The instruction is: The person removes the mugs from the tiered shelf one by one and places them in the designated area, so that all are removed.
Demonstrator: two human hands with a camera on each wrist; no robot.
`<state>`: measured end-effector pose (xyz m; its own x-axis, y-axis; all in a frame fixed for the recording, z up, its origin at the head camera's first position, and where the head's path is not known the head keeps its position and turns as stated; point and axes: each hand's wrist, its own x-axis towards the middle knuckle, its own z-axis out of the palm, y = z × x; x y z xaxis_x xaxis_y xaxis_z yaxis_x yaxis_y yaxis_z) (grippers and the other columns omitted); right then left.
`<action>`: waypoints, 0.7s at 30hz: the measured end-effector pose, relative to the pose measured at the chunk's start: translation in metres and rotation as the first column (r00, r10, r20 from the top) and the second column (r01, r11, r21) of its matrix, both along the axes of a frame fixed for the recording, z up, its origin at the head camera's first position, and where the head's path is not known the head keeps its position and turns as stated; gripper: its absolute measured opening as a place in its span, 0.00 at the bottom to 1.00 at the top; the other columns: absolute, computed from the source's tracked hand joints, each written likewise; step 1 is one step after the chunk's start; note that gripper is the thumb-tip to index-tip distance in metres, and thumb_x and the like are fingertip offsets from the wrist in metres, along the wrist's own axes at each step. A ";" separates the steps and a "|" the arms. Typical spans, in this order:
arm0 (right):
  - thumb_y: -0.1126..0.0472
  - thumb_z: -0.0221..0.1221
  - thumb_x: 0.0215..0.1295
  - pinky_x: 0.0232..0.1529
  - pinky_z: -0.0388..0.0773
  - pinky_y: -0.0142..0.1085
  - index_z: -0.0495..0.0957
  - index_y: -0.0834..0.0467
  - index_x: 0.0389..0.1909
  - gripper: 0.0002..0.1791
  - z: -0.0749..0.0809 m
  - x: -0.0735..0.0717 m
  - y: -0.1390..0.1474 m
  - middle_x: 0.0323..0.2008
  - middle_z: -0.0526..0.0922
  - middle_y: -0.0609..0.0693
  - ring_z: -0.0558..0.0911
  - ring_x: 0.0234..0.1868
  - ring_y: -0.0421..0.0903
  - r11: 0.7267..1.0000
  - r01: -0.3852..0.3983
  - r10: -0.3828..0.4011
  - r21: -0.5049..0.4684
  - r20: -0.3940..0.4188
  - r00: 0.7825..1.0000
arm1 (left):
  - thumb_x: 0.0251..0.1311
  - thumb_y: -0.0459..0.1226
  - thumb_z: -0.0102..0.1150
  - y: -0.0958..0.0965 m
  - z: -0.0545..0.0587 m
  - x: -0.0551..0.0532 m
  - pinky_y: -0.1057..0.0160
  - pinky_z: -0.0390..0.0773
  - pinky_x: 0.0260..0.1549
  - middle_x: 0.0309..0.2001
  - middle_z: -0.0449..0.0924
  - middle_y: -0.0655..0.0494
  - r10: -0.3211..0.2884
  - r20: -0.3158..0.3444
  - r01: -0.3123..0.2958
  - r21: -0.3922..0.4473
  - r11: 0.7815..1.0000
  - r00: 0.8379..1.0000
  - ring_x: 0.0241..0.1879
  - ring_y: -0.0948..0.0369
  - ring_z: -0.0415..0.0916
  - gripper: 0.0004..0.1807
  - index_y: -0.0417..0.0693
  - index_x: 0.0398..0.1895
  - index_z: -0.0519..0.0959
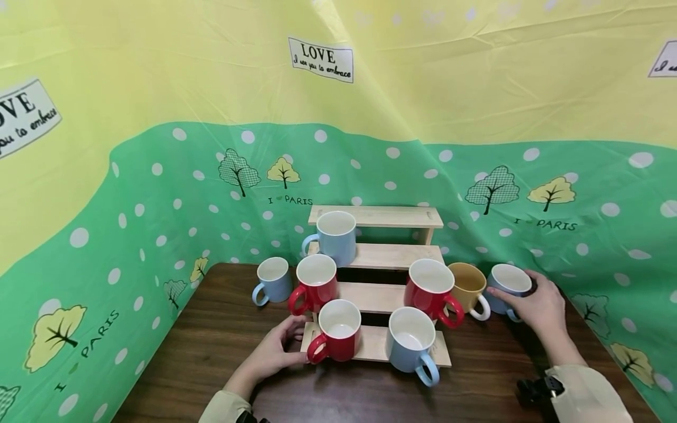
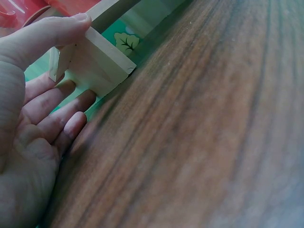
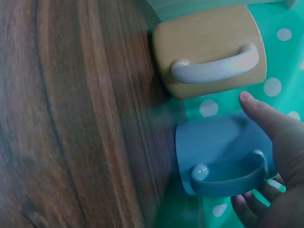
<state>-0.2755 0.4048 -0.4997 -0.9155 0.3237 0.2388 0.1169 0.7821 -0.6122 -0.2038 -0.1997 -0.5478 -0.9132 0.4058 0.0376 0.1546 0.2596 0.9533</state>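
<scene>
My left hand [image 1: 277, 348] holds the left end of the lowest step of a stepped wooden rack [image 1: 372, 343]. In the left wrist view its thumb [image 2: 71, 28] lies over the board's edge and its fingers are bent beside the end piece. My right hand [image 1: 545, 305] is around a light blue mug [image 3: 223, 147] standing on the table at the far right, thumb toward its left side, fingers at its far right. A yellow mug [image 1: 466, 285] with a white handle [image 3: 216, 71] stands just left of it.
The rack bears red mugs [image 1: 316, 282] [image 1: 341, 338] [image 1: 425, 285] and blue mugs [image 1: 338, 238] [image 1: 409, 341]. Another blue mug [image 1: 275, 281] stands on the dark wood table [image 1: 211, 329] left of the rack. Patterned cloth [image 1: 370, 170] hangs behind and along the sides.
</scene>
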 end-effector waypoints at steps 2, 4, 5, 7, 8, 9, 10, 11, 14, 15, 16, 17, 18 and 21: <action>0.36 0.79 0.58 0.55 0.71 0.72 0.60 0.75 0.78 0.64 0.003 0.001 -0.001 0.63 0.69 0.81 0.69 0.63 0.77 1.000 0.002 -0.002 -0.002 0.015 1.000 | 0.60 0.40 0.81 0.000 0.000 0.000 0.63 0.76 0.65 0.68 0.82 0.48 -0.002 -0.004 0.002 0.002 1.000 1.000 0.64 0.52 0.79 0.39 0.48 0.73 0.73; 0.37 0.80 0.57 0.55 0.71 0.72 0.59 0.76 0.78 0.65 0.008 0.003 -0.003 0.62 0.69 0.80 0.67 0.63 0.77 1.000 0.006 -0.006 0.000 0.017 1.000 | 0.61 0.40 0.80 0.000 0.000 0.000 0.63 0.76 0.65 0.68 0.82 0.47 -0.009 -0.012 0.009 0.007 1.000 1.000 0.64 0.52 0.79 0.39 0.47 0.74 0.72; 0.37 0.80 0.57 0.55 0.71 0.72 0.59 0.76 0.78 0.65 0.011 0.004 -0.005 0.62 0.69 0.80 0.67 0.64 0.77 1.000 0.009 -0.009 -0.001 0.014 1.000 | 0.61 0.40 0.80 0.000 0.000 0.000 0.63 0.76 0.65 0.68 0.82 0.46 -0.012 -0.018 0.013 0.010 1.000 1.000 0.64 0.51 0.79 0.39 0.46 0.74 0.72; 0.40 0.81 0.57 0.57 0.70 0.72 0.58 0.75 0.79 0.65 0.017 0.006 -0.010 0.64 0.67 0.80 0.65 0.66 0.77 1.000 0.014 -0.014 0.001 -0.001 1.000 | 0.62 0.39 0.80 0.000 0.000 0.000 0.62 0.76 0.65 0.68 0.81 0.45 -0.015 -0.028 0.016 0.012 1.000 0.999 0.64 0.51 0.79 0.39 0.45 0.74 0.72; 0.42 0.82 0.57 0.57 0.69 0.72 0.59 0.75 0.79 0.63 0.021 0.007 -0.013 0.65 0.67 0.80 0.64 0.67 0.77 1.000 0.013 -0.013 -0.002 -0.017 1.000 | 0.62 0.39 0.80 0.000 0.001 0.000 0.62 0.77 0.65 0.68 0.81 0.45 -0.016 -0.028 0.017 0.013 1.000 0.999 0.64 0.51 0.79 0.39 0.45 0.74 0.72; 0.44 0.82 0.56 0.58 0.68 0.72 0.60 0.74 0.78 0.62 0.024 0.009 -0.017 0.66 0.67 0.80 0.64 0.68 0.77 1.000 0.010 -0.010 -0.003 -0.037 0.999 | 0.62 0.38 0.79 0.000 0.001 0.000 0.62 0.77 0.65 0.68 0.81 0.45 -0.016 -0.028 0.017 0.015 1.000 0.999 0.64 0.51 0.79 0.38 0.45 0.74 0.72; 0.47 0.82 0.57 0.59 0.68 0.72 0.60 0.73 0.79 0.60 0.029 0.010 -0.021 0.67 0.67 0.80 0.63 0.69 0.77 1.000 0.008 -0.008 -0.007 -0.057 0.998 | 0.62 0.38 0.79 0.000 0.001 0.001 0.62 0.77 0.65 0.68 0.81 0.45 -0.017 -0.028 0.018 0.016 1.000 0.999 0.64 0.50 0.79 0.38 0.44 0.74 0.72; 0.49 0.83 0.57 0.59 0.67 0.72 0.61 0.73 0.78 0.59 0.033 0.011 -0.026 0.68 0.66 0.80 0.63 0.69 0.77 1.000 0.004 -0.005 -0.011 -0.080 0.997 | 0.62 0.38 0.79 0.000 0.001 0.001 0.62 0.77 0.65 0.68 0.81 0.45 -0.016 -0.030 0.016 0.016 1.000 0.999 0.64 0.50 0.79 0.38 0.44 0.74 0.72; 0.56 0.82 0.57 0.57 0.68 0.71 0.65 0.71 0.77 0.53 0.044 0.017 -0.038 0.68 0.67 0.79 0.65 0.68 0.76 1.000 -0.011 0.008 -0.022 -0.149 0.989 | 0.62 0.38 0.79 0.000 0.002 0.000 0.61 0.77 0.65 0.67 0.81 0.45 -0.019 -0.025 0.019 0.015 1.000 1.000 0.64 0.49 0.79 0.38 0.45 0.74 0.72; 0.58 0.82 0.57 0.56 0.69 0.69 0.66 0.70 0.76 0.51 0.048 0.019 -0.042 0.68 0.67 0.78 0.67 0.67 0.75 1.000 -0.019 0.015 -0.022 -0.167 0.986 | 0.62 0.39 0.79 0.000 0.002 0.000 0.61 0.77 0.65 0.67 0.81 0.45 -0.018 -0.024 0.018 0.013 1.000 1.000 0.65 0.49 0.79 0.38 0.45 0.74 0.72; 0.58 0.82 0.57 0.54 0.72 0.65 0.67 0.70 0.76 0.50 0.051 0.021 -0.046 0.68 0.68 0.77 0.69 0.66 0.75 0.999 -0.030 0.026 -0.020 -0.181 0.983 | 0.62 0.39 0.80 0.001 0.002 0.000 0.61 0.77 0.65 0.67 0.81 0.45 -0.017 -0.023 0.017 0.010 1.000 1.000 0.65 0.49 0.78 0.38 0.45 0.74 0.72; 0.58 0.82 0.58 0.52 0.75 0.58 0.68 0.69 0.76 0.49 0.054 0.024 -0.050 0.67 0.69 0.76 0.72 0.64 0.74 0.999 -0.042 0.038 -0.017 -0.193 0.980 | 0.62 0.39 0.80 0.001 0.002 0.000 0.61 0.77 0.65 0.68 0.81 0.46 -0.015 -0.023 0.015 0.006 1.000 1.000 0.65 0.49 0.78 0.38 0.46 0.74 0.72; 0.58 0.82 0.58 0.50 0.77 0.49 0.69 0.68 0.75 0.48 0.057 0.026 -0.054 0.67 0.69 0.75 0.74 0.62 0.73 0.998 -0.057 0.053 -0.015 -0.202 0.978 | 0.62 0.39 0.80 0.000 0.002 0.000 0.61 0.77 0.65 0.67 0.82 0.46 -0.013 -0.021 0.013 0.004 1.000 1.000 0.65 0.49 0.78 0.38 0.46 0.74 0.72; 0.56 0.84 0.57 0.42 0.72 0.27 0.71 0.66 0.73 0.48 0.060 0.034 -0.064 0.64 0.73 0.71 0.80 0.56 0.70 0.994 -0.107 0.103 -0.007 -0.230 0.968 | 0.61 0.40 0.80 0.000 0.000 0.000 0.62 0.76 0.65 0.67 0.82 0.48 -0.001 -0.012 0.001 -0.007 1.000 1.000 0.64 0.51 0.79 0.39 0.48 0.74 0.72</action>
